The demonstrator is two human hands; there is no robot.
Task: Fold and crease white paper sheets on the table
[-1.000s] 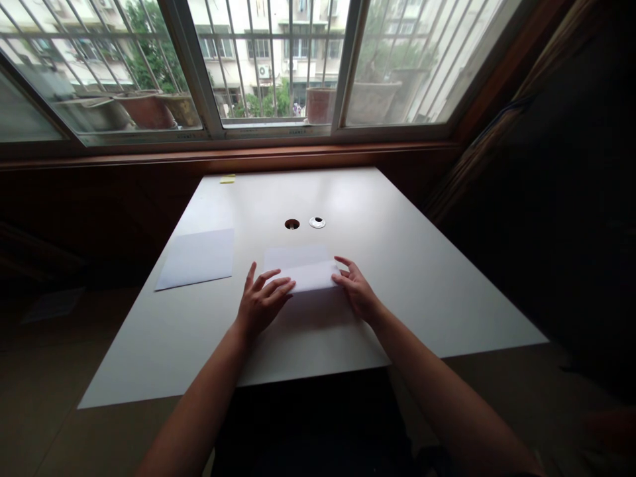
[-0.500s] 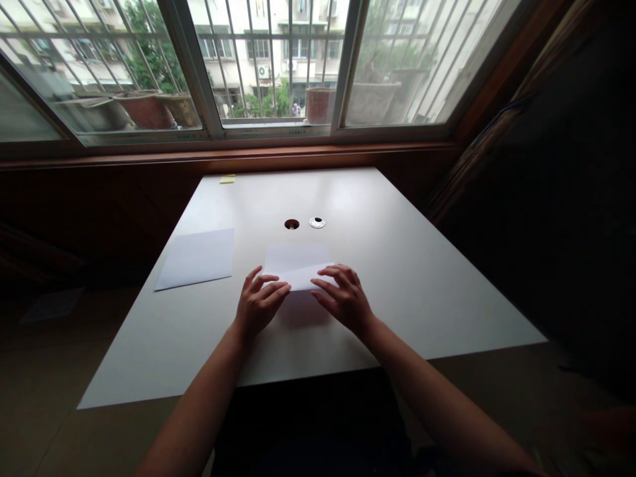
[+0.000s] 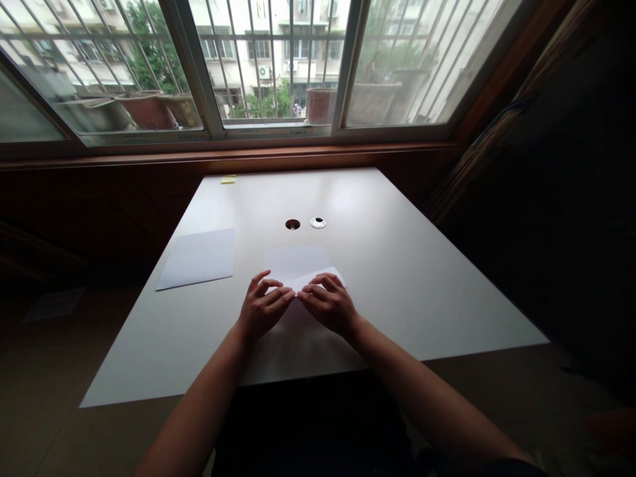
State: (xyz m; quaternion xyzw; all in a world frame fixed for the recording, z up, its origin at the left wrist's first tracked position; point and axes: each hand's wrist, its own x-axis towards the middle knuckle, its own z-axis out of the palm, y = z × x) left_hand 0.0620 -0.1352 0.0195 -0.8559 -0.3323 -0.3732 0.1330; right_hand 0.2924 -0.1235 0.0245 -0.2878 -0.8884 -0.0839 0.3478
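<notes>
A white sheet of paper point(image 3: 297, 262) lies in front of me, partly folded, its near edge lifted toward me. My left hand point(image 3: 263, 303) pinches that near edge between thumb and fingers. Right beside it, my right hand point(image 3: 328, 301) pinches the same edge, the two sets of fingertips almost touching at the middle. A folded flap shows behind the right fingers, with its corner sticking out to the right. Both hands hide much of the near part of the sheet.
The white table point(image 3: 422, 291) carries a stack of white paper point(image 3: 199, 258) at left and yellow sticky notes point(image 3: 228, 179) at the far left corner. Beyond my sheet are a round cable hole point(image 3: 293, 224) and its round cover point(image 3: 318, 222). A barred window point(image 3: 268, 66) stands behind.
My right hand has moved left along the paper's edge, up to my left hand, and its fingers have closed on the edge. The flap's right corner now stands out.
</notes>
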